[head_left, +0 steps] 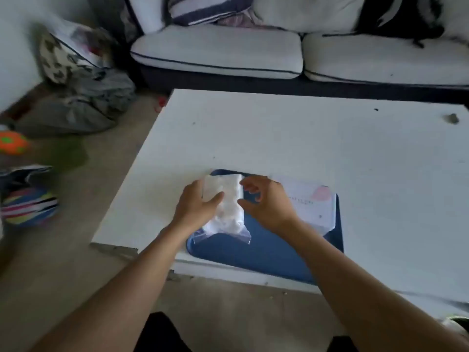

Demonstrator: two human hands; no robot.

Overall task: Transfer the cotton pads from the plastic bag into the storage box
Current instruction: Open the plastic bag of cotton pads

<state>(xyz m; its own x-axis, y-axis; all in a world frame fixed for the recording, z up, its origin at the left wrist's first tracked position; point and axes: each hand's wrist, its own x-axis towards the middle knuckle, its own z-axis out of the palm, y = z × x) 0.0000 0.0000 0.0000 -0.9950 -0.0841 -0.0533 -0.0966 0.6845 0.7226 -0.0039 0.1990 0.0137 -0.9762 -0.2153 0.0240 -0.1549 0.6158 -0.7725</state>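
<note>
Far left, floor: an orange-and-green ball (11,143) at the frame's left edge, a striped ball (29,205) below it, and a heap of grey cloth (83,105) in the upper left.
Top of frame: a white sofa (253,52) with dark piping runs behind the counter (279,138), which is white and fills the middle.
Left hand (196,205): grips the left side of the plastic bag (227,209) — thumb across its front, fingers hidden behind it.
Plastic bag: clear, upright just left of centre, held over the left part of a blue tray (266,252); its loose lower edge hangs near the tray surface.
Cotton pads (228,212): a white mass inside the bag; single pads are too blurred to tell apart.
Right hand (266,201): fingers curled and spread, at the bag's right edge; whether they pinch it or only touch it I cannot tell.
Right of the hands: a pale, see-through box (311,201) with a pink mark — it lies on the tray's right side.
</note>
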